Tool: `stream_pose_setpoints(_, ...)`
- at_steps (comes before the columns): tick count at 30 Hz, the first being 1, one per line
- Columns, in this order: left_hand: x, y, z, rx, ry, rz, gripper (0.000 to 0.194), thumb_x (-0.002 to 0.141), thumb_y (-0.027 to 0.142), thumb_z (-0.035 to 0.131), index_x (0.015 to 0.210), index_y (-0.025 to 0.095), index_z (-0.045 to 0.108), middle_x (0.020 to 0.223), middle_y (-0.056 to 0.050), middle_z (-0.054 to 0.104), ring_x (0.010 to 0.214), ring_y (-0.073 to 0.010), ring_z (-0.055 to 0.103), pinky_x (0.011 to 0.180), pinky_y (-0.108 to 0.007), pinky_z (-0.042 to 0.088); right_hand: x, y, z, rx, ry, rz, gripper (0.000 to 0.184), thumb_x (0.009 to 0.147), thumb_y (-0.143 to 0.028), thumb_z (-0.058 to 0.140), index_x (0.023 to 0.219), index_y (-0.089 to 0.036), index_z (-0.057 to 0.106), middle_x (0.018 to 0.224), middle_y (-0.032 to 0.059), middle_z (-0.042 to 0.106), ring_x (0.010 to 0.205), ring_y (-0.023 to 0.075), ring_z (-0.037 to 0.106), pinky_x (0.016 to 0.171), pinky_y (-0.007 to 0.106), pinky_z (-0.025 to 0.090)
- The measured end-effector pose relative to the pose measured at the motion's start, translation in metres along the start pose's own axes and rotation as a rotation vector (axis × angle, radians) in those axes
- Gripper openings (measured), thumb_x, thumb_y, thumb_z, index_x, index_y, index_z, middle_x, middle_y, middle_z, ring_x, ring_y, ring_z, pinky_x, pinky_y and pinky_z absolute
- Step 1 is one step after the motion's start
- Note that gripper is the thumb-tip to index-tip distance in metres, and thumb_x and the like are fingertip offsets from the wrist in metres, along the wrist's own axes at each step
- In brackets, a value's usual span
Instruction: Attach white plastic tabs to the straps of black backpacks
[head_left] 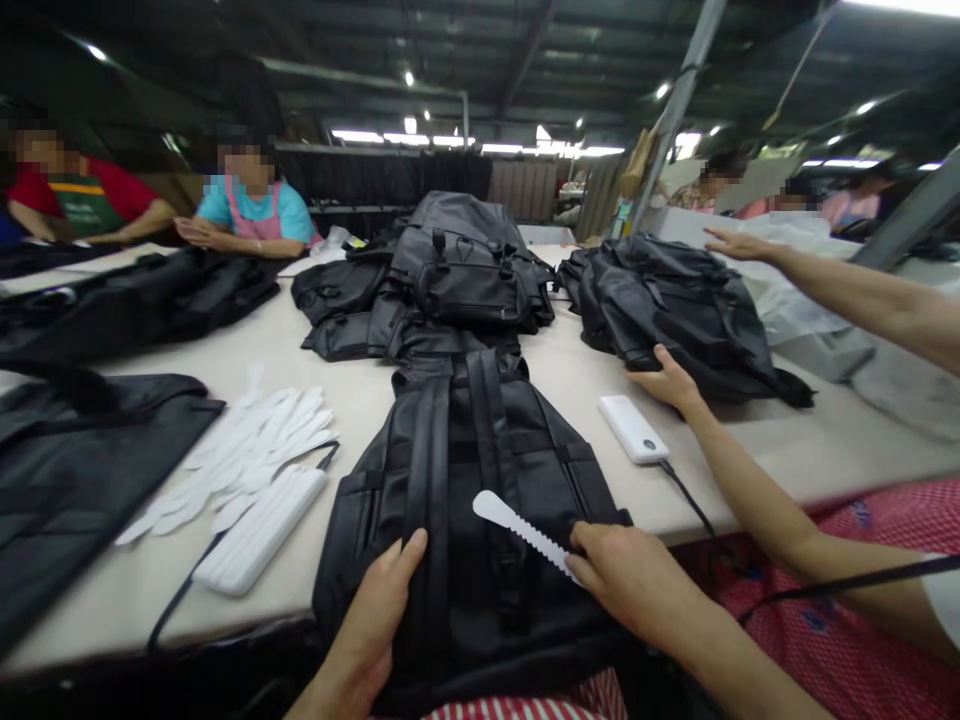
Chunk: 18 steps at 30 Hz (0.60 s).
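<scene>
A black backpack (472, 450) lies in front of me at the table's near edge, its shoulder straps facing up. My left hand (379, 605) grips the backpack's left side, thumb on top beside a strap and the other fingers hidden behind the edge. Between the fingers of my right hand (619, 570) is a white strip with notched edges and a rounded end (525, 530). It points up and left over the right strap. A loose pile of similar white strips (247, 450) lies on the table to the left.
White power banks with cables lie left (262, 530) and right (634, 430) of the backpack. More black backpacks (465, 265) are heaped behind it. At right, a co-worker's hands (667, 380) touch another backpack (667, 300). Black bags (82, 470) cover the left side. Other people sit across the table.
</scene>
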<state>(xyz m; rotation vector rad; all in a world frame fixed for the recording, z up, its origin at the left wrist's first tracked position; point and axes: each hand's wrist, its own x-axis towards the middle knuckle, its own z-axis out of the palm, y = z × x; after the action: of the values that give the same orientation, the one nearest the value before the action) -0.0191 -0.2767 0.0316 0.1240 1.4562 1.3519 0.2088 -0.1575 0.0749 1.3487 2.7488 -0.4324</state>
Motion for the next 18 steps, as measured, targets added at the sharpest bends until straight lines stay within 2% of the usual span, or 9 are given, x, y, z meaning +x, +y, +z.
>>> stream_pose_setpoints(2, 0.000, 0.001, 0.001, 0.007, -0.002, 0.008, 0.026, 0.073, 0.036, 0.065, 0.087, 0.015, 0.062, 0.060, -0.003, 0.067, 0.055, -0.0176, 0.065, 0.054, -0.027, 0.053, 0.001, -0.013, 0.000, -0.082, 0.137, -0.013, 0.016, 0.084, -0.031, 0.047, 0.081, -0.020, 0.058, 0.075, 0.0059, 0.063, 0.068, 0.0207, 0.060, 0.056, 0.027, 0.037)
stream_pose_setpoints(5, -0.001, 0.001, 0.000, 0.022, -0.035, 0.019, 0.026, 0.073, 0.038, 0.065, 0.084, 0.015, 0.062, 0.062, -0.004, 0.067, 0.055, -0.0167, 0.064, 0.051, -0.026, 0.052, 0.012, -0.030, 0.006, -0.065, 0.294, -0.091, 0.021, 0.086, -0.038, 0.045, 0.088, -0.021, 0.057, 0.086, 0.0066, 0.061, 0.079, 0.0211, 0.059, 0.063, 0.028, 0.041)
stream_pose_setpoints(9, -0.004, -0.001, -0.002, -0.005, -0.037, -0.018, 0.025, 0.071, 0.037, 0.067, 0.078, 0.015, 0.059, 0.062, -0.003, 0.066, 0.049, -0.0140, 0.061, 0.042, -0.021, 0.048, 0.034, -0.037, 0.031, 0.003, 0.251, -0.128, 0.014, 0.084, -0.032, 0.051, 0.086, -0.020, 0.056, 0.084, 0.0051, 0.060, 0.081, 0.0206, 0.057, 0.066, 0.028, 0.042)
stream_pose_setpoints(12, -0.006, -0.001, -0.003, -0.041, 0.012, -0.046, 0.026, 0.072, 0.037, 0.066, 0.080, 0.014, 0.059, 0.064, -0.004, 0.066, 0.049, -0.0124, 0.061, 0.045, -0.021, 0.050, 0.041, -0.031, 0.047, 0.198, 0.226, -0.106, 0.009, 0.085, -0.026, 0.049, 0.081, -0.020, 0.054, 0.081, 0.0023, 0.059, 0.078, 0.0169, 0.056, 0.069, 0.027, 0.041)
stream_pose_setpoints(16, -0.008, 0.004, -0.004, -0.037, 0.034, -0.089, 0.031, 0.075, 0.038, 0.064, 0.091, 0.012, 0.059, 0.066, -0.005, 0.066, 0.047, -0.0112, 0.060, 0.047, -0.021, 0.051, 0.037, -0.026, 0.043, 0.438, 0.232, -0.084, 0.010, 0.083, -0.024, 0.048, 0.076, -0.020, 0.053, 0.077, 0.0004, 0.058, 0.076, 0.0147, 0.054, 0.071, 0.026, 0.039)
stream_pose_setpoints(18, -0.009, 0.007, -0.004, -0.034, 0.052, -0.093, 0.033, 0.075, 0.038, 0.063, 0.094, 0.012, 0.059, 0.064, -0.005, 0.066, 0.044, -0.0106, 0.058, 0.043, -0.020, 0.049, 0.035, -0.028, 0.035, 0.544, 0.183, -0.097, 0.010, 0.081, -0.024, 0.049, 0.074, -0.019, 0.054, 0.075, -0.0005, 0.058, 0.074, 0.0138, 0.054, 0.069, 0.025, 0.038)
